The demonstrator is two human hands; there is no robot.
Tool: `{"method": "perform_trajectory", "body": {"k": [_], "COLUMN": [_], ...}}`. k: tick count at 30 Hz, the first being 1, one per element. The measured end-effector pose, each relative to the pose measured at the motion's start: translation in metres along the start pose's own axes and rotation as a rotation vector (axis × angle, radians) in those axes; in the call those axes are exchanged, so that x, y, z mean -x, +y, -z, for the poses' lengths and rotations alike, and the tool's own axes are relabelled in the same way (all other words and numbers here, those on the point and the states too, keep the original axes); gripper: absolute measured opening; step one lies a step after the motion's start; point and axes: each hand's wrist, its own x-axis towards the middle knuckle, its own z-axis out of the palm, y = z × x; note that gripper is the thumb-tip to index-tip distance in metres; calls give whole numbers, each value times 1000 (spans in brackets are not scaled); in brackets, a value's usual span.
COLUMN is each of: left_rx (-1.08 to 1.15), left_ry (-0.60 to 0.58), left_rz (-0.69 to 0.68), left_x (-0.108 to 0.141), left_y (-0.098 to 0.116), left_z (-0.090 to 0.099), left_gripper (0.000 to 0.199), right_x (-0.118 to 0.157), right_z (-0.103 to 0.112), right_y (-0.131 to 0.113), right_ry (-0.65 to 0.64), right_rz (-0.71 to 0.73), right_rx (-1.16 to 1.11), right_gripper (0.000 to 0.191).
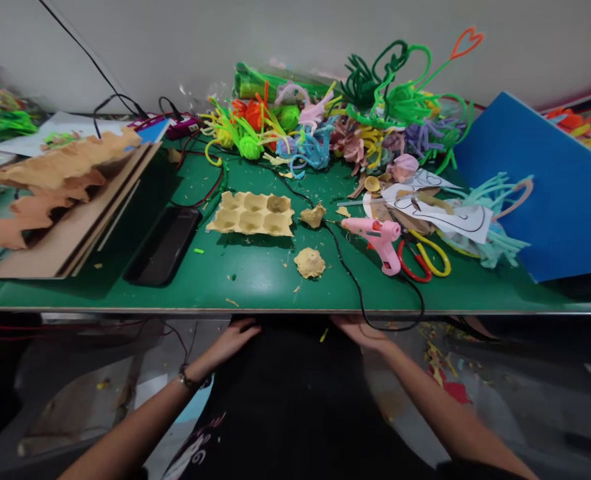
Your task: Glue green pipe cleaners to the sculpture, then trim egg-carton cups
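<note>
We are starting at the left hand (pixel 238 335), which is lying on black clothing (pixel 305 400) just below the front edge of the green-topped table (pixel 255 280); its fingers are bending loosely, a little apart, and we are seeing nothing in them. The right hand (pixel 363 333) is lying opposite, its fingers passing out of sight under the edge, so we cannot tell how they are standing or whether they are holding anything.

Beside the right hand, a thin black cable (pixel 395 330) is looping over the table edge. We are rating this the chief hazard: a lifting forearm could catch it and drag the pink plastic glue gun (pixel 375 229) towards the lap. We cannot tell whether the gun is hot; if so, a burn could follow.

Farther in, a round, ragged tan pulp piece (pixel 310 263) is sitting between gun and edge, where a swinging cable could sweep it off. The gun's nozzle is pointing at a crumpled tan pulp piece (pixel 313 215), and dripping glue could bond that to the table. A tan pulp egg tray (pixel 252 217) is standing to its left. Red and yellow looped handles (pixel 424 255) are lying against the gun's grip, so a hurried reach could tangle both.
</note>
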Motion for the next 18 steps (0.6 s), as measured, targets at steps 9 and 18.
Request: {"method": "perform_trajectory", "body": {"k": [9, 18], "left_rx": [75, 173], "left_ry": [-44, -125], "left_rz": [77, 128], "left_x": [3, 14], "left_y": [2, -1], "left_z": [-1, 7], "left_gripper": [32, 34], "right_x": [-1, 0], "right_z": [-23, -16], "right_y": [-5, -10], "right_ry": [-528, -712], "right_rz": [-281, -429], "right_rx": [-254, -210], "right_gripper": [33, 20]}}
